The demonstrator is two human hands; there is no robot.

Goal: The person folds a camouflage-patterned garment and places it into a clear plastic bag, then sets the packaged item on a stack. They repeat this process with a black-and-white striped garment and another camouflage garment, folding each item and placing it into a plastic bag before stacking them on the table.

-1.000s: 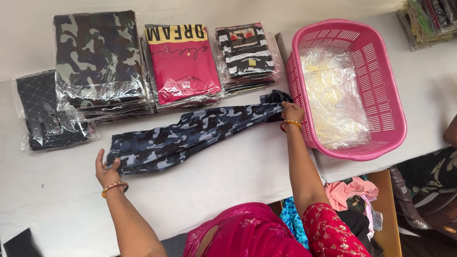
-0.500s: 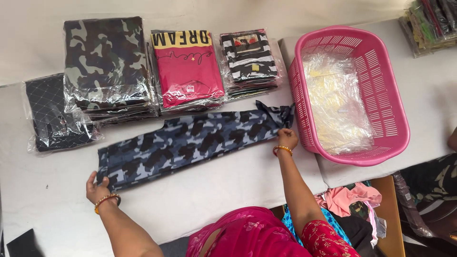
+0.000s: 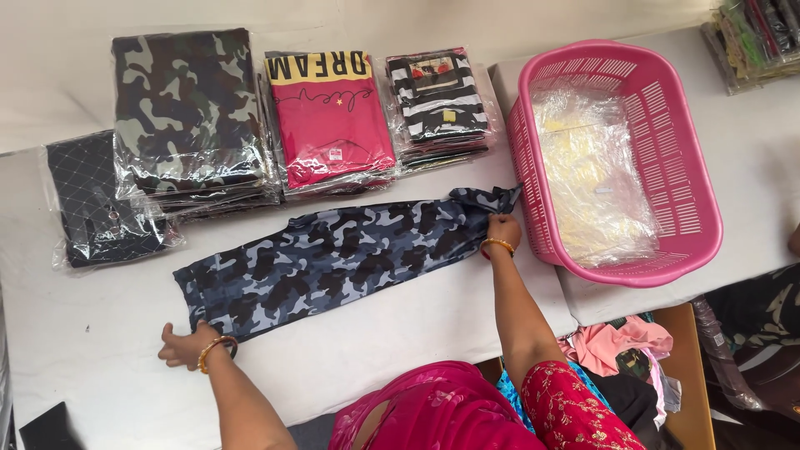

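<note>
Camouflage trousers (image 3: 333, 262) lie stretched lengthwise along the tabletop's (image 3: 400, 333) near edge; the left hand (image 3: 185, 346) closes on one end, and the right hand (image 3: 502, 229) pinches the other beside the pink basket (image 3: 696, 225).

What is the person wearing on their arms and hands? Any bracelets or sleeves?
Both forearms are bare, with no long sleeves and no gloves. The left hand has a thin gold-coloured bangle round its wrist, and the right hand has a matching gold-coloured bangle. Higher up the right arm is a short red sleeve with gold embroidered pattern, part of a bright pink and red garment. I see no rings.
</note>
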